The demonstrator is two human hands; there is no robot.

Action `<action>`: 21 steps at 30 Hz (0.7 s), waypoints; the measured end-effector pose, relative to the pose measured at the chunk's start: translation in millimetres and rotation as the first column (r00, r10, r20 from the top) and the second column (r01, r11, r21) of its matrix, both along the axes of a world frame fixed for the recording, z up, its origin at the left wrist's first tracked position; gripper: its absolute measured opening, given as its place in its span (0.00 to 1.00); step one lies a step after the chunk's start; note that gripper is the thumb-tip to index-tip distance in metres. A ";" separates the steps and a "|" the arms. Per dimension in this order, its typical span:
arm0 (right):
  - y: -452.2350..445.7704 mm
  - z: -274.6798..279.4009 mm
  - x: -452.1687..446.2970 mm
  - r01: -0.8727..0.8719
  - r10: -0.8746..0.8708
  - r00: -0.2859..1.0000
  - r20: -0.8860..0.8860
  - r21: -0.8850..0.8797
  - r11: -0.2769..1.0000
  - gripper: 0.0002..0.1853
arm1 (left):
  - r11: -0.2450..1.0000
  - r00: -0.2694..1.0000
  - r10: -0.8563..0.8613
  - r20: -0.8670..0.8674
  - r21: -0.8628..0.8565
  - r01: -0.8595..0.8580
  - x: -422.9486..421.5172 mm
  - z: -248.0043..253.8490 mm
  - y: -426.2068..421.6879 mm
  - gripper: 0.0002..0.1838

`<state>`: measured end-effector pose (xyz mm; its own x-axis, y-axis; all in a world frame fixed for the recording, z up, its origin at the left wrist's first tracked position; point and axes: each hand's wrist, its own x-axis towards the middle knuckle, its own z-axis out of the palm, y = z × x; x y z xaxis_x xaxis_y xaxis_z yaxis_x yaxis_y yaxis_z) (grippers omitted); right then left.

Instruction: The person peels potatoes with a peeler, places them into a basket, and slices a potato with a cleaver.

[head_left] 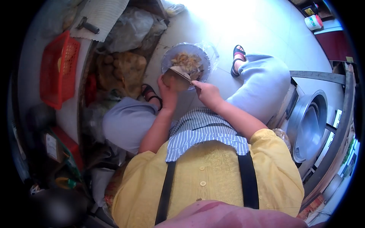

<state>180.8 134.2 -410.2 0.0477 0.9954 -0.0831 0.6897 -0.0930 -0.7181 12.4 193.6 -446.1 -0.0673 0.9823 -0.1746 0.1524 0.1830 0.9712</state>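
Note:
My left hand is closed round a brown, roundish piece that looks like a root vegetable, though its kind is unclear. In my right hand is the handle of a knife. The knife's blade lies against the top of the brown piece. Both hands are over the near rim of a pale basin lined with clear plastic, which stands on the floor between my feet. Pale yellowish cut pieces lie in the basin. Part of the left fingers is hidden behind the brown piece.
At the left are a red plastic basket, a dark-handled tool on a ribbed sheet, and a shelf space with plastic bags and brown tubers. Large metal basins lean at the right. A white tub stands far right.

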 end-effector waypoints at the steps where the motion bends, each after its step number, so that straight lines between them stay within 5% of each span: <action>1: 0.0 0.0 -1.0 -0.004 0.004 1.000 -0.003 0.003 1.000 0.14 | 0.980 0.984 -0.017 -0.176 0.194 0.052 -3.3 -11.7 0.8 0.25; 5: 2.1 4.1 6.6 0.054 -0.054 0.998 0.026 -0.003 0.999 0.13 | 0.996 0.997 -0.077 0.006 -0.044 0.077 3.1 2.8 1.0 0.24; 7: 3.5 1.1 12.9 0.060 -0.058 0.996 0.060 -0.028 0.998 0.12 | 0.857 0.761 -0.027 0.648 -0.377 0.352 5.8 23.8 -1.1 0.25; 11: 2.3 0.3 17.6 0.089 -0.095 0.991 -0.092 -0.067 0.994 0.11 | 0.844 0.659 -0.024 0.752 -0.338 0.417 1.1 47.1 -3.4 0.29; 13: 6.8 14.7 20.5 0.080 -0.105 0.977 -0.188 -0.137 0.987 0.11 | 0.860 0.507 0.021 0.862 -0.274 0.431 -4.9 49.8 3.6 0.32; 15: 6.5 28.4 27.5 0.115 -0.212 0.910 -0.356 -0.275 0.954 0.11 | 0.870 0.493 0.102 0.864 -0.318 0.377 -6.6 50.5 8.2 0.32; 21: 1.5 64.3 44.2 0.203 -0.307 0.775 -0.553 -0.243 0.949 0.15 | 0.875 0.392 0.165 0.905 -0.318 0.366 -8.7 56.2 19.7 0.34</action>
